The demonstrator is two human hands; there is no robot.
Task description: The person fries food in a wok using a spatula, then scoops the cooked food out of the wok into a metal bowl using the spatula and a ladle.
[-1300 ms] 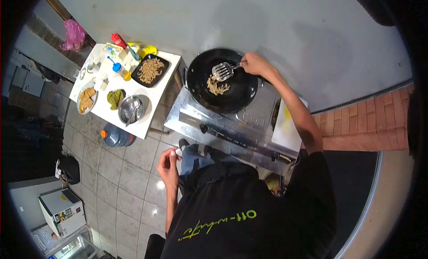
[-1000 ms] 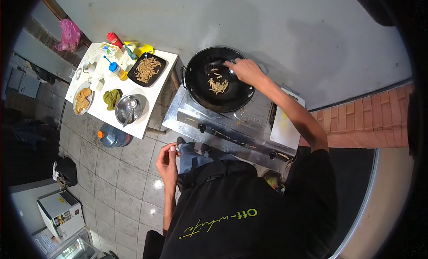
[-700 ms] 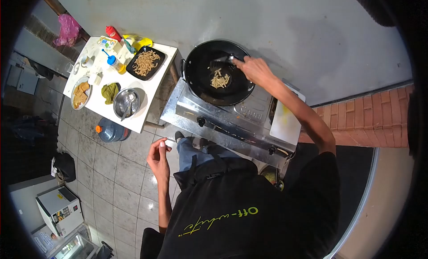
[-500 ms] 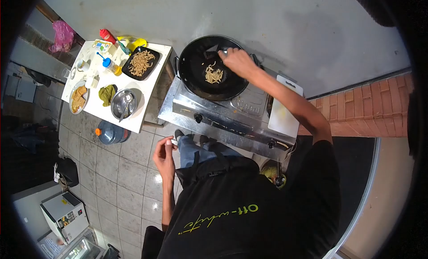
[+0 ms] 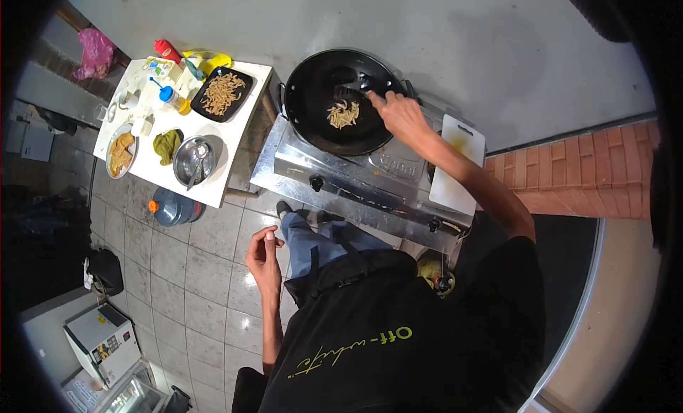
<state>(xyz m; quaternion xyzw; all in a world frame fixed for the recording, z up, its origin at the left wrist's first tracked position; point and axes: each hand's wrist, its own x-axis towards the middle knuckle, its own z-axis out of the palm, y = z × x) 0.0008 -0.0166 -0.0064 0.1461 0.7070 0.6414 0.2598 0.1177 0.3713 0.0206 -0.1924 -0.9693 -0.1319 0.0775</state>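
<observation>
The right hand (image 5: 402, 118) has its grip clasped round the spatula (image 5: 344, 93), whose slotted head is in the wok (image 5: 311, 93), at the pale strips (image 5: 343, 115). The wok sits on the stove (image 5: 295, 159). The left hand (image 5: 265, 260), grip released, hovers near the jeans (image 5: 306, 246), fingers loosely bent.

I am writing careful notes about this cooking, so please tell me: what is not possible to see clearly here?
All in the head view:
Handle of the spatula: mostly covered by the right hand.
Spatula's blade edges: dim against the dark wok.
Burner flame, if any: hidden under the wok.
Anything inside the left hand: hidden by its curled fingers.
Lettering on the tub: too small.
</observation>
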